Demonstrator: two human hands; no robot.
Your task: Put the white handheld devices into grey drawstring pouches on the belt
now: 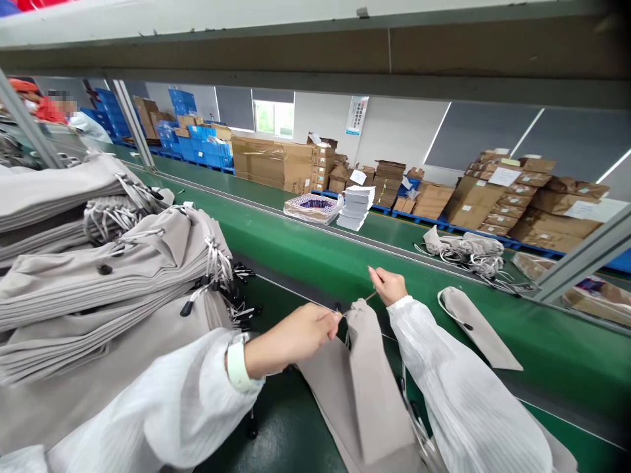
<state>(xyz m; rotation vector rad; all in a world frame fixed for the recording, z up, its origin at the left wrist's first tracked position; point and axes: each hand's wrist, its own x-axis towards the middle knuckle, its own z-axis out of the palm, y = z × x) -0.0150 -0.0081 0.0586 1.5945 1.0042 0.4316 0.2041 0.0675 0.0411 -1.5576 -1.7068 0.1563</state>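
Note:
A long beige-grey drawstring pouch hangs in front of me, its gathered mouth up between my two hands. Closed in a pinch at the left of that mouth, my left hand grips the drawstring. My right hand is closed too, higher and to the right, on the drawstring, a thin cord pulled taut from the mouth. Another flat pouch lies beneath the held one. On the left rise thick stacks of similar pouches with white cords and black cord ends.
A single pouch lies on the green belt to the right. Beyond stand a pile of corded pouches, a paper stack and a basket. A shelf spans overhead; a person is far left.

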